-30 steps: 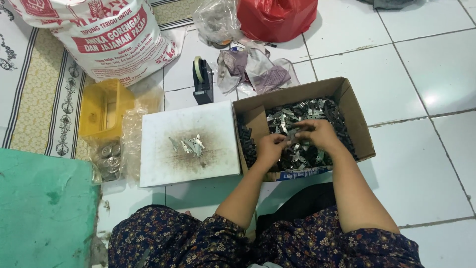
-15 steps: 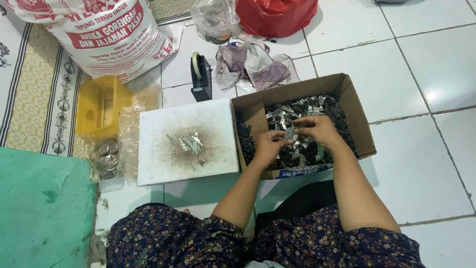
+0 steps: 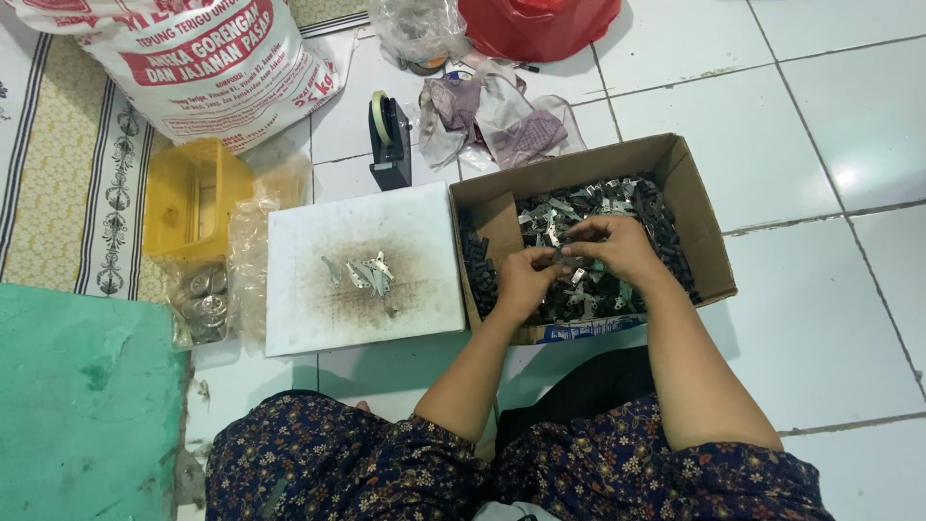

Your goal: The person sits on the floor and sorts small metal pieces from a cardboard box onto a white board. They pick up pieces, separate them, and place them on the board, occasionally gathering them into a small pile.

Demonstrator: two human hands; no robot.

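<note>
While both hands work inside the open cardboard box [image 3: 696, 253], the left hand [image 3: 524, 282] and the right hand [image 3: 617, 247] meet over a heap of small metal clips and dark parts [image 3: 608, 205] that fills the box nearly wall to wall. Fingers of both hands are curled and pinched narrowly around one small dark-and-silver piece [image 3: 571, 259], held between them just above the heap; whether it is one part or two being joined cannot be told at this size. Left of the box, touching its side, lies a white board [image 3: 299, 241] with a brownish scorched-looking patch at its middle, on which a small cluster of thin metal strips [image 3: 365, 275] rests. Judged from these quantities, the work appears to be at an early stage: only a handful of pieces sits on the board, whereas the box holds a large supply. Farther left, a yellow plastic basket [image 3: 183, 198] stands beside a clear bag of round metal pieces [image 3: 204, 301]. Beyond the board stand a dark tape dispenser [image 3: 389, 140], crumpled plastic bags [image 3: 492, 111], a printed white sack [image 3: 207, 63] and a red bag [image 3: 535, 24]. White floor tiles [image 3: 839, 116] surround the seated person, and a green mat [image 3: 82, 405] lies at lower left.
</note>
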